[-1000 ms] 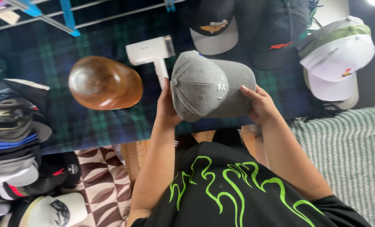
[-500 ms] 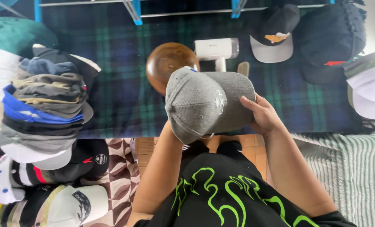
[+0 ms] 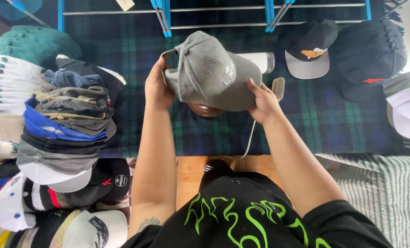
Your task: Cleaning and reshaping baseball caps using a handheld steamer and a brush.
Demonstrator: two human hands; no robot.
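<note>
A grey baseball cap with a small pale stitched mark is held over a round brown wooden head form, which shows only as a sliver under the cap's edge. My left hand grips the cap's back by the strap opening. My right hand holds the brim side. Both arms reach forward over a dark green and blue plaid cloth.
A white handheld steamer and a small brush lie behind the cap, with a cord trailing toward me. A tall stack of caps stands left. Dark and white caps lie right. A rack's blue-jointed bars cross the back.
The grey cap has moved forward and left, from in front of my chest onto the wooden form, which it now covers. My left hand shifted to the cap's back edge.
</note>
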